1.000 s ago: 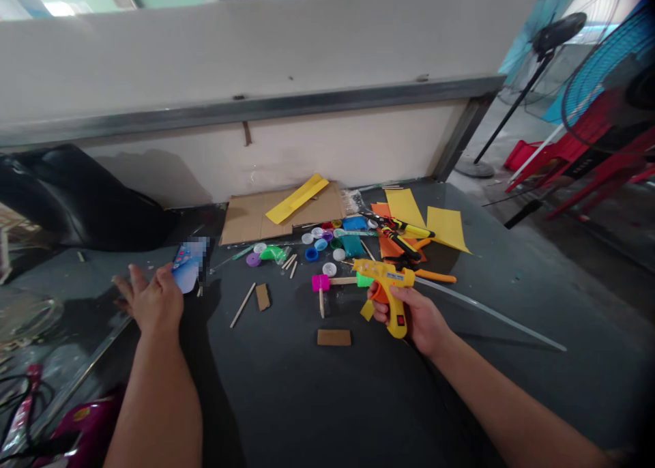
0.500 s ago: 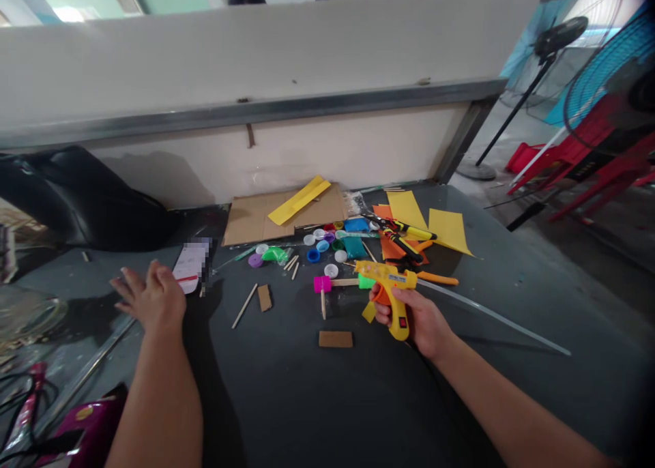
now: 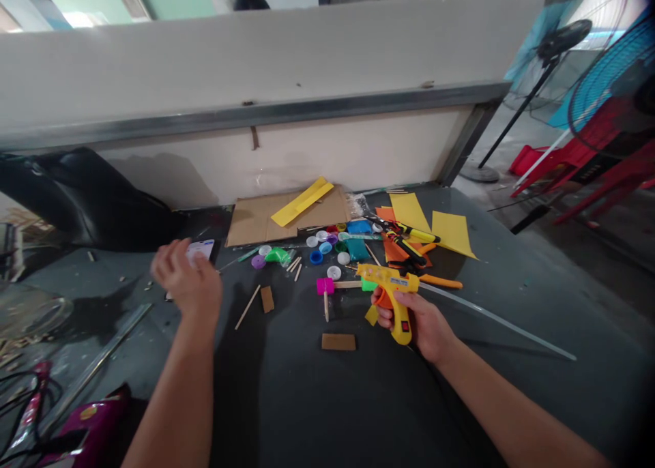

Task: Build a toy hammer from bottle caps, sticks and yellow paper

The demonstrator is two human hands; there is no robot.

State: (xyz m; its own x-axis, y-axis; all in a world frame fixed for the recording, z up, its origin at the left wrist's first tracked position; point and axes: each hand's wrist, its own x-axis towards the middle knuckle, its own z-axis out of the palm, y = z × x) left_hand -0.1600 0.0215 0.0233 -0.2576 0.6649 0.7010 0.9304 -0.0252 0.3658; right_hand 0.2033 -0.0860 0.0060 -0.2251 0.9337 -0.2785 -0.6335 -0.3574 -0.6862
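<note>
My right hand point(image 3: 427, 325) grips a yellow hot glue gun point(image 3: 386, 280) by its handle, with a long clear glue stick point(image 3: 496, 312) out of its back. The nozzle points left, above a stick joining a magenta cap point(image 3: 325, 286) and a green cap point(image 3: 367, 286). A second short stick point(image 3: 326, 308) extends from the magenta cap toward me. My left hand point(image 3: 189, 280), slightly blurred, is raised with loosely bent fingers and nothing visible in it. It partly covers a phone point(image 3: 202, 248) lying on the table.
Several bottle caps point(image 3: 316, 257), yellow-handled pliers point(image 3: 406, 246) and yellow sheets point(image 3: 453, 232) lie behind the glue gun. Cardboard pieces point(image 3: 338, 342) and a thin stick point(image 3: 248, 308) are nearer. A black bag point(image 3: 82, 198) stands at left, a metal bar point(image 3: 97, 366) below it.
My left hand has moved right and its spread fingers have drawn closer together, now over the phone. My right hand holds the glue gun in nearly the same place.
</note>
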